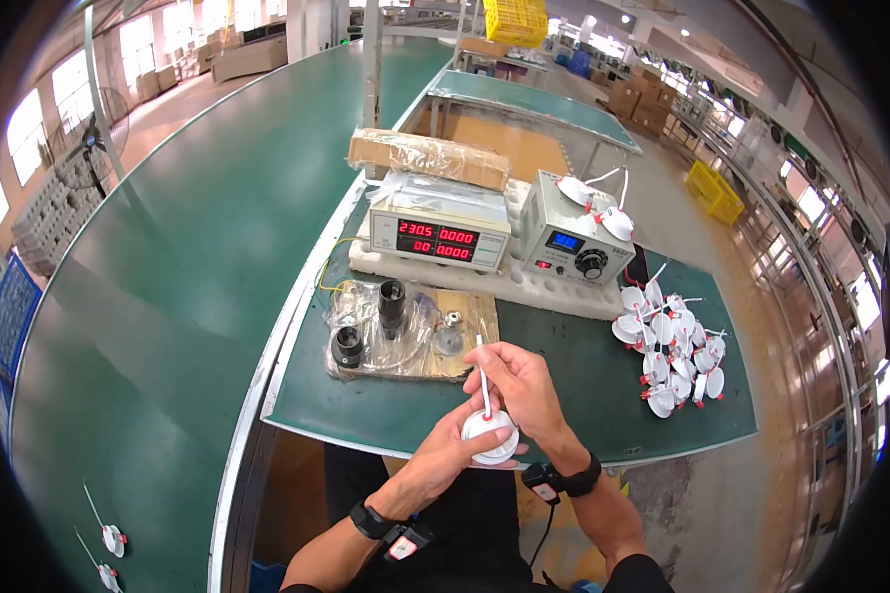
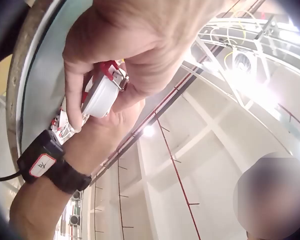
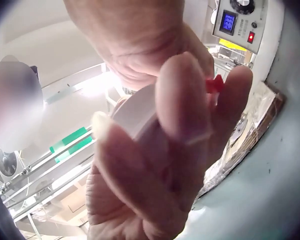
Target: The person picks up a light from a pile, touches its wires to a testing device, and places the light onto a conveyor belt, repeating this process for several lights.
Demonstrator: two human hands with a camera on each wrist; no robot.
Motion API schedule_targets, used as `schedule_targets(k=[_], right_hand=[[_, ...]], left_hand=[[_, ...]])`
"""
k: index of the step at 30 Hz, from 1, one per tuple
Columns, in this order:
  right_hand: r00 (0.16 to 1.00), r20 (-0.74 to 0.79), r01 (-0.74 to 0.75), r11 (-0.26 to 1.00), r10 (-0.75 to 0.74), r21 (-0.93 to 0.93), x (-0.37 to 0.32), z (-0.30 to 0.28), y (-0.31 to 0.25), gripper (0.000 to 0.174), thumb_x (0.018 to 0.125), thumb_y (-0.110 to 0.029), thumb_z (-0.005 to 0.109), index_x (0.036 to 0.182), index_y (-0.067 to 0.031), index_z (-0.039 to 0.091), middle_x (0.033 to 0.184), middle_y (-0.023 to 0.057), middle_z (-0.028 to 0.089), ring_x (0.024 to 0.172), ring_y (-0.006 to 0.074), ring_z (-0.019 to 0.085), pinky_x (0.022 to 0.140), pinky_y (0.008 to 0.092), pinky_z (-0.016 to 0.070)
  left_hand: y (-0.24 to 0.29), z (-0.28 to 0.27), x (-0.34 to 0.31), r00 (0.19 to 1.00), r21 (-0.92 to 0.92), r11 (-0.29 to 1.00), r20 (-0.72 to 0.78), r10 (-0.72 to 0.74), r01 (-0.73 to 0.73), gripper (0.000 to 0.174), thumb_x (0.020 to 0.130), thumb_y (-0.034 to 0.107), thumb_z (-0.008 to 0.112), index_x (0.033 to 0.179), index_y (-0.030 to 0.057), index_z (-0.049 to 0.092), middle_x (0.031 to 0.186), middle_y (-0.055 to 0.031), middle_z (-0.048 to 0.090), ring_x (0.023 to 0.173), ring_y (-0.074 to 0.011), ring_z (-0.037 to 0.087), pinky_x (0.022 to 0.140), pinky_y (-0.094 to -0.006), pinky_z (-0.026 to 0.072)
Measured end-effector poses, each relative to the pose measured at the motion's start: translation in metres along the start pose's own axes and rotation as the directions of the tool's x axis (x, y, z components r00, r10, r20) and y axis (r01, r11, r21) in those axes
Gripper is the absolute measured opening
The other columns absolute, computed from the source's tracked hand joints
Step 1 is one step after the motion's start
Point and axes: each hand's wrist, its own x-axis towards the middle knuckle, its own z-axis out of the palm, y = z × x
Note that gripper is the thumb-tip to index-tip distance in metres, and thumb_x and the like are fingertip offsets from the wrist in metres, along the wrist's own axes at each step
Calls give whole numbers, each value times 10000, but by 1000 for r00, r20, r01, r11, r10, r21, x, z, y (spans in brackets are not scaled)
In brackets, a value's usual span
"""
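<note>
A round white downlight [image 1: 499,442] with a red fitting is held in front of the body, near the table's front edge. My left hand [image 1: 435,463] grips its body from the left, thumb across the white face. My right hand [image 1: 526,393] pinches the white cable [image 1: 484,381], which rises from the red fitting. In the left wrist view, the downlight [image 2: 101,100] shows its side, a red clip [image 2: 109,69] and a coiled spring. Fingers cover much of the downlight [image 3: 135,114] in the right wrist view.
Beyond the hands lies a plastic-wrapped test board [image 1: 415,371] with black sockets. Behind it stand a power meter [image 1: 440,237] with red digits and a regulator box [image 1: 576,237] carrying downlights. A pile of downlights [image 1: 677,336] lies right; several others [image 1: 115,540] lie far left.
</note>
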Motion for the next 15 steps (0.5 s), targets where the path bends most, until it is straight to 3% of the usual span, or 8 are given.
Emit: schedule_targets(k=[3, 7, 15], right_hand=[[997, -37, -70, 998, 70, -3, 7, -5, 3, 295, 1055, -257, 546, 1021, 9, 670, 771, 37, 678, 551, 24, 540, 491, 182, 431], [995, -67, -84, 967, 70, -240, 23, -21, 14, 310, 1024, -253, 552, 902, 5, 673, 662, 24, 633, 530, 48, 522, 469, 231, 415], [993, 44, -86, 920, 111, -382, 50, -38, 38, 347, 1030, -307, 564, 851, -25, 657, 606, -21, 552, 505, 37, 428, 464, 241, 338]], left_hand=[[-1, -2, 2, 998, -57, 997, -7, -55, 54, 538, 946, 64, 676, 1419, 48, 419, 1235, -150, 638, 1067, -324, 699, 862, -384, 640], [-5, -3, 14, 995, -111, 989, -8, -103, 102, 477, 938, 52, 677, 1370, 45, 474, 1204, -146, 658, 1028, -328, 713, 834, -365, 646], [-9, -13, 39, 990, -170, 975, 7, -142, 141, 425, 930, 31, 675, 1320, 27, 505, 1176, -143, 668, 1026, -327, 715, 849, -371, 641]])
